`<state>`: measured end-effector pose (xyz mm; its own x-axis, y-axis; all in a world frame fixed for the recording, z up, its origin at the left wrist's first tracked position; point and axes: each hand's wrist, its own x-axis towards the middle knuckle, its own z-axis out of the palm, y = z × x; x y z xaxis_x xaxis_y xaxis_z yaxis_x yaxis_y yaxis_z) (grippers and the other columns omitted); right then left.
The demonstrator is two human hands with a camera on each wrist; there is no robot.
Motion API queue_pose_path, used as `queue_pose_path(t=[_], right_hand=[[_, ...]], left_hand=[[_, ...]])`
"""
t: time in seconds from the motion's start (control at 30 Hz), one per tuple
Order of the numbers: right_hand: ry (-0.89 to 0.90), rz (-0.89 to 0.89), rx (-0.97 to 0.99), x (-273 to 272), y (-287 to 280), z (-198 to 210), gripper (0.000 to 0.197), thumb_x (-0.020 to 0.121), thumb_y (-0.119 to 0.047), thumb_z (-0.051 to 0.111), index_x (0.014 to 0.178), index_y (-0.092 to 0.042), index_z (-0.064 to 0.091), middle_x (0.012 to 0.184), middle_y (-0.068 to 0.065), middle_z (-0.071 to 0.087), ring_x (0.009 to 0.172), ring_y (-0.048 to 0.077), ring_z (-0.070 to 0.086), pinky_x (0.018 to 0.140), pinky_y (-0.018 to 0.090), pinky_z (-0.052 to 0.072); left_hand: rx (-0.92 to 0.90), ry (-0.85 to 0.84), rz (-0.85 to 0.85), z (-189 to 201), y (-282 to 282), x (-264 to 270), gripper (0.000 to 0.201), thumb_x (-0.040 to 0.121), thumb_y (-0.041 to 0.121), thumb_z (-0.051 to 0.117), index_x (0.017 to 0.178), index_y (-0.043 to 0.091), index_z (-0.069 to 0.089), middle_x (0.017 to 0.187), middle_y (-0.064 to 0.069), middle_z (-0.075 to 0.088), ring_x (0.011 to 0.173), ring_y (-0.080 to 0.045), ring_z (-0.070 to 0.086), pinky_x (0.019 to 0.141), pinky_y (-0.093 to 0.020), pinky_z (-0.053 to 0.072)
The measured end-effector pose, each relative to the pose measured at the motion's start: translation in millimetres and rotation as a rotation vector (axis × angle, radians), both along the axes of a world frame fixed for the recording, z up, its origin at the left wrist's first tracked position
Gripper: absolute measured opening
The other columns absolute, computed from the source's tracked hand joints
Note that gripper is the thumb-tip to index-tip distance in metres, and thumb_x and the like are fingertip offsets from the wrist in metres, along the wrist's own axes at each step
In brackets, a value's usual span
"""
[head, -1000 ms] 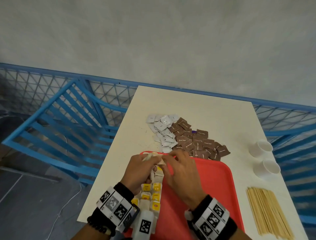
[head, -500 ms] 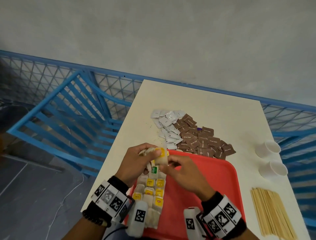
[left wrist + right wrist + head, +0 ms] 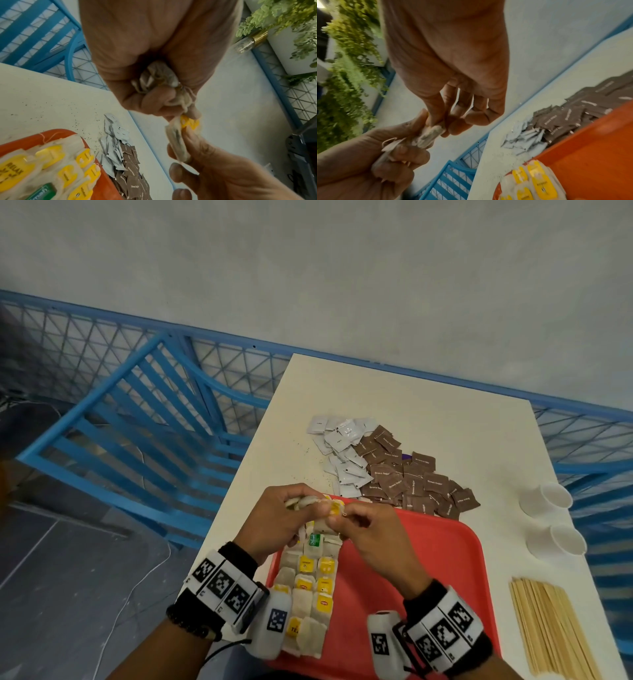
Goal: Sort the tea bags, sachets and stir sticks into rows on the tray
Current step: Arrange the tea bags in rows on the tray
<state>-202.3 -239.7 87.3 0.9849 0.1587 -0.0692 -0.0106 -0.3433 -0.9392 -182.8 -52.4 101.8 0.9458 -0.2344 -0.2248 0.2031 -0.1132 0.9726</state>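
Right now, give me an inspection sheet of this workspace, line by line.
Surface: white rectangular table, dark specks near the sachets.
Job's things: red plastic tray holding rows of yellow-tagged tea bags; white paper sachets and brown sugar sachets piled beyond it; wooden stir sticks on the table at right.
Clutter: two white paper cups.
Grippers: left hand grips bunched tea bags; right hand pinches one tea bag.
Cables: white cable on floor.
Surroundings: blue metal railing, grey wall, green plants.
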Motion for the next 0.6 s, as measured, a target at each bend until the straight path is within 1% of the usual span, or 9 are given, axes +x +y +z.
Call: queue_pose_path(t=[0.03, 0.1, 0.2, 0.3, 0.37, 0.4, 0.47, 0.53, 0.6], right_hand=[[0.043, -0.029, 0.032, 2, -2, -5, 0.026, 0.089, -0.017, 0.072, 0.071, 0.0, 0.066, 0.061, 0.014, 0.058, 0.053, 0.006, 0.049, 0.054, 0.021, 0.037], [0.14, -0.092, 0.031, 7, -7, -22, 0.029, 0.09, -0.017, 0.071, 0.073, 0.006, 0.064, 0.059, 0.011, 0.058, 0.049, 0.005, 0.048, 0.052, 0.016, 0.037], [0.329, -0.162, -0.028, 6, -14, -59, 0.028, 0.089, -0.018, 0.073, 0.072, 0.002, 0.066, 0.057, 0.003, 0.06, 0.051, 0.008, 0.048, 0.055, 0.02, 0.039], [0.487, -0.255, 0.012, -1, -11, -91, 0.019, 0.087, -0.012, 0.074, 0.072, -0.003, 0.066, 0.056, 0.003, 0.059, 0.046, 0.007, 0.047, 0.053, 0.023, 0.041], [0.506, -0.294, 0.015, -3, -7, -106, 0.02, 0.085, -0.009, 0.075, 0.07, -0.004, 0.064, 0.057, 0.004, 0.059, 0.047, 0.006, 0.049, 0.048, 0.019, 0.041], [0.503, -0.307, -0.003, -2, -4, -112, 0.02, 0.084, -0.009, 0.077, 0.07, -0.003, 0.064, 0.06, 0.004, 0.061, 0.051, 0.007, 0.052, 0.05, 0.019, 0.043], [0.498, -0.314, -0.06, 1, 1, -123, 0.022, 0.08, -0.013, 0.08, 0.071, 0.0, 0.065, 0.068, 0.005, 0.068, 0.061, 0.011, 0.058, 0.057, 0.026, 0.048], [0.472, -0.318, -0.168, 3, 5, -127, 0.024, 0.078, -0.018, 0.082, 0.069, -0.006, 0.063, 0.071, 0.003, 0.07, 0.062, 0.009, 0.058, 0.059, 0.025, 0.048], [0.416, -0.338, -0.279, 3, 8, -126, 0.027, 0.076, -0.021, 0.083, 0.069, -0.014, 0.057, 0.07, 0.0, 0.066, 0.061, 0.01, 0.055, 0.055, 0.024, 0.043]], left_hand=[[-0.005, 0.007, 0.029, -2, 1, 2, 0.009, 0.088, 0.021, 0.074, 0.089, 0.012, 0.074, 0.057, -0.004, 0.059, 0.047, -0.016, 0.047, 0.042, -0.023, 0.038], [-0.012, 0.012, 0.103, -8, 5, 4, 0.013, 0.088, 0.023, 0.074, 0.088, 0.01, 0.073, 0.06, -0.011, 0.058, 0.046, -0.017, 0.047, 0.043, -0.023, 0.037], [-0.035, 0.036, 0.198, -18, 15, 1, 0.021, 0.089, 0.027, 0.072, 0.088, 0.006, 0.071, 0.071, -0.022, 0.062, 0.047, -0.017, 0.047, 0.042, -0.024, 0.038], [-0.044, 0.122, 0.244, -29, 25, -6, 0.024, 0.086, 0.033, 0.072, 0.087, 0.009, 0.072, 0.083, -0.028, 0.064, 0.052, -0.022, 0.047, 0.042, -0.024, 0.038], [-0.045, 0.185, 0.265, -36, 29, -9, 0.021, 0.088, 0.033, 0.072, 0.086, 0.011, 0.072, 0.081, -0.025, 0.064, 0.054, -0.02, 0.048, 0.044, -0.024, 0.038], [-0.057, 0.212, 0.272, -38, 31, -10, 0.02, 0.089, 0.032, 0.071, 0.085, 0.012, 0.072, 0.08, -0.02, 0.065, 0.054, -0.019, 0.048, 0.045, -0.024, 0.038], [-0.085, 0.25, 0.282, -40, 32, -12, 0.021, 0.091, 0.03, 0.069, 0.087, 0.01, 0.071, 0.079, -0.013, 0.065, 0.055, -0.016, 0.048, 0.047, -0.023, 0.038], [-0.096, 0.261, 0.285, -41, 32, -13, 0.023, 0.092, 0.03, 0.068, 0.09, 0.008, 0.071, 0.079, -0.01, 0.065, 0.054, -0.014, 0.049, 0.047, -0.023, 0.038], [-0.118, 0.262, 0.28, -41, 31, -14, 0.027, 0.09, 0.033, 0.069, 0.092, 0.007, 0.07, 0.079, -0.011, 0.065, 0.054, -0.014, 0.049, 0.047, -0.022, 0.037]])
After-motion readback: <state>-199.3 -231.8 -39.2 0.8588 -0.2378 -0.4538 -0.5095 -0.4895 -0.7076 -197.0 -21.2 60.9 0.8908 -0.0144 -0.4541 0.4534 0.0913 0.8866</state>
